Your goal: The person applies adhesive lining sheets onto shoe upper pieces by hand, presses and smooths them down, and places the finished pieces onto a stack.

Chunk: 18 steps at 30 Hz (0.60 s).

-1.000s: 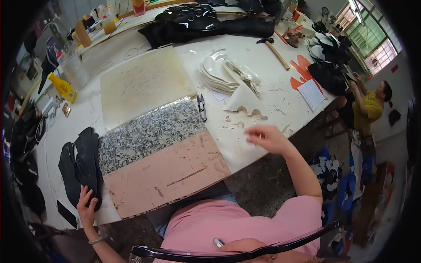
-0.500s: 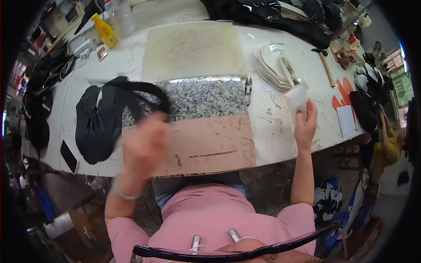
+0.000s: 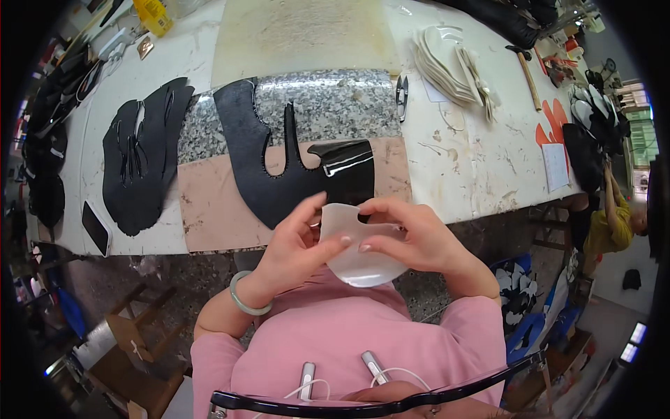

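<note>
Between my two hands, just off the table's near edge, is a curved white sheet piece (image 3: pixel 363 269), thin and slightly translucent. My left hand (image 3: pixel 300 248) grips its left side with the thumb on top. On the opposite side my right hand (image 3: pixel 405 237) pinches it between thumb and fingers. Just beyond my hands lies a black leather shoe upper (image 3: pixel 255 157), spread flat with a deep cut-out and a narrow strip. It covers part of the pinkish board (image 3: pixel 209 209) and the speckled stone slab (image 3: pixel 328 105).
Left of the slab is a stack of black leather pieces (image 3: pixel 143 160) and a phone (image 3: pixel 97 227). Thread snips (image 3: pixel 402 98), a pile of white pieces (image 3: pixel 443 66) and a hammer (image 3: pixel 527 77) lie right. A co-worker in yellow (image 3: pixel 607 230) is at far right.
A black upper that my left hand was swinging now lies flat on the board and slab. My right hand has brought the white piece from the right to my front, where both hands hold it.
</note>
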Each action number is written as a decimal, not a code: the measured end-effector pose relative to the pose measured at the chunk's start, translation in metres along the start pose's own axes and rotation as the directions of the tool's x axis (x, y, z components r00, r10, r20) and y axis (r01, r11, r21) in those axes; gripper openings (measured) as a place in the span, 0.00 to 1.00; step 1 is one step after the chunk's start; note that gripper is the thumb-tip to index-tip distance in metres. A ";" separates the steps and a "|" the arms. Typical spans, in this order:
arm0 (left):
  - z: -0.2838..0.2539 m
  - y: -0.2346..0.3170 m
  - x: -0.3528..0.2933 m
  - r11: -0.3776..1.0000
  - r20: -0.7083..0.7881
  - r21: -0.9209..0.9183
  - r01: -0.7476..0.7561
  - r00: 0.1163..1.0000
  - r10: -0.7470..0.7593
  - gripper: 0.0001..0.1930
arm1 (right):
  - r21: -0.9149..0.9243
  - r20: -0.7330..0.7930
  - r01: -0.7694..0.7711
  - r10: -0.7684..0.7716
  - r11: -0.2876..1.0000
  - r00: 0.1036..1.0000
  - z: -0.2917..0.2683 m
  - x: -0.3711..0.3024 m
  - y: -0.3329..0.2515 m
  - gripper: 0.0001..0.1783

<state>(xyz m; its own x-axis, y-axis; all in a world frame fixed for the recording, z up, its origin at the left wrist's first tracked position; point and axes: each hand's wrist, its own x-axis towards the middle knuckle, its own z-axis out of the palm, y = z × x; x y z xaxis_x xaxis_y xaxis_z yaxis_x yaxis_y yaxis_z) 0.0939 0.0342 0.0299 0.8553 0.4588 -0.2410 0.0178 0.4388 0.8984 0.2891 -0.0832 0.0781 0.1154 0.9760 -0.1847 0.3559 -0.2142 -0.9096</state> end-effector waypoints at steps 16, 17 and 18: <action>0.005 -0.001 -0.010 0.996 0.128 0.083 0.016 0.991 -0.027 0.10 | 0.510 -0.183 0.094 0.001 0.855 0.983 -0.021 -0.028 0.021 0.07; 0.004 -0.003 -0.013 0.996 0.098 0.081 0.026 0.995 -0.034 0.11 | 0.544 -0.227 0.089 0.044 0.835 0.973 -0.023 -0.030 0.023 0.06; 0.003 -0.004 -0.016 0.996 0.095 0.079 0.028 0.995 -0.036 0.11 | 0.586 -0.244 0.076 0.087 0.807 0.966 -0.029 -0.036 0.028 0.07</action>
<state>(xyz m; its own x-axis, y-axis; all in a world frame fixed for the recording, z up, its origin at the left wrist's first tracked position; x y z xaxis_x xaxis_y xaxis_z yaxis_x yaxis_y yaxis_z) 0.0812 0.0232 0.0316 0.8992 0.3675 -0.2373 0.0830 0.3892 0.9174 0.3222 -0.1258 0.0698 0.3691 0.9143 -0.1665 -0.2476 -0.0760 -0.9659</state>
